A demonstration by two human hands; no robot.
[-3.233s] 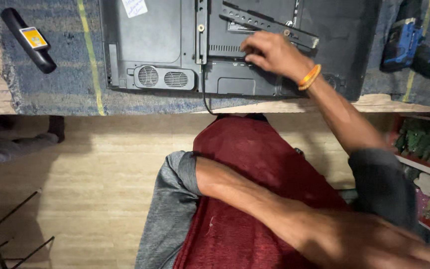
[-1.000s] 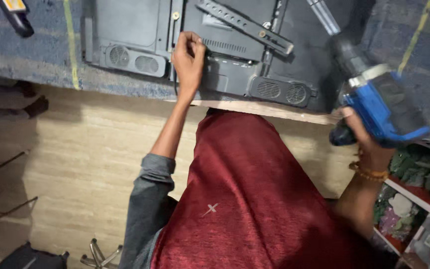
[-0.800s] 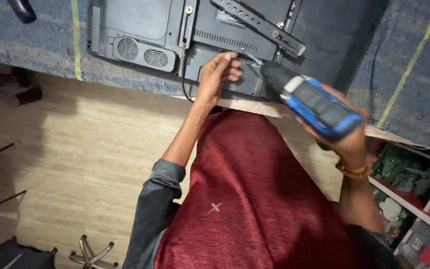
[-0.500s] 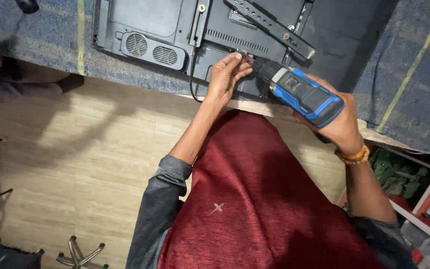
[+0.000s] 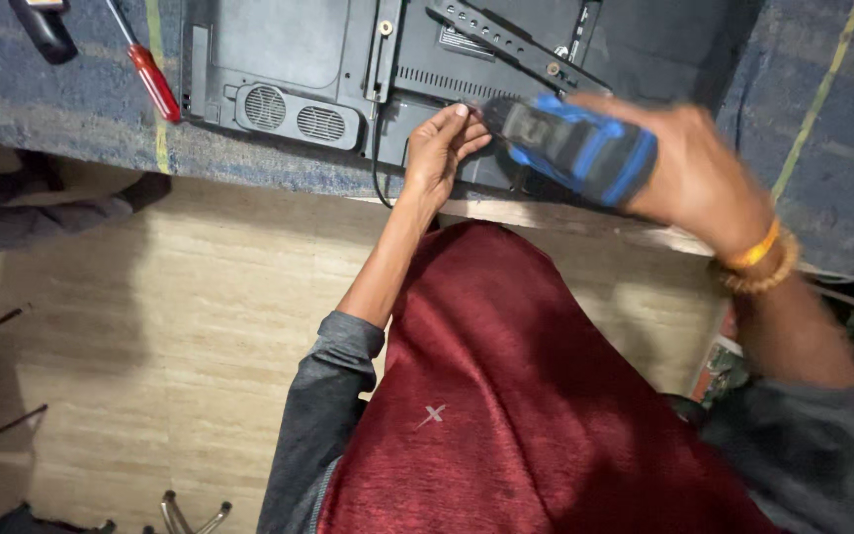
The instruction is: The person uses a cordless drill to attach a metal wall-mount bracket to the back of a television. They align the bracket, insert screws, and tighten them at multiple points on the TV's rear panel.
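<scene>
Head view, looking straight down. Right hand (image 5: 694, 173) clenched around the blue-and-black power drill (image 5: 570, 148), held low over the near edge of the dark monitor back panel (image 5: 279, 44); drill body blurred, nose turned toward the left hand, bit itself not discernible. Left hand (image 5: 439, 148) reached forward with fingertips (image 5: 462, 111) pinched together at the drill's nose, just above the panel's lower edge; whether anything small was gripped between them could not be told. Orange and beaded bracelets (image 5: 758, 262) worn on the right wrist.

Panel laid face down on the desk (image 5: 71, 119), itself covered with a blue-grey cloth. Two round vent grilles (image 5: 294, 114) set in the panel's near-left corner. Black slotted mounting bracket (image 5: 516, 49) laid diagonally across the panel, beyond both hands. Thin black cable (image 5: 378, 168) hung from the panel over the desk edge, just left of the left wrist.

Red-handled screwdriver (image 5: 150, 74) at rest on the cloth, left of the panel and well apart from both hands. Dark red shirt (image 5: 526, 396) with grey sleeve filling the lower frame; pale wood floor (image 5: 150, 326) below the desk.
</scene>
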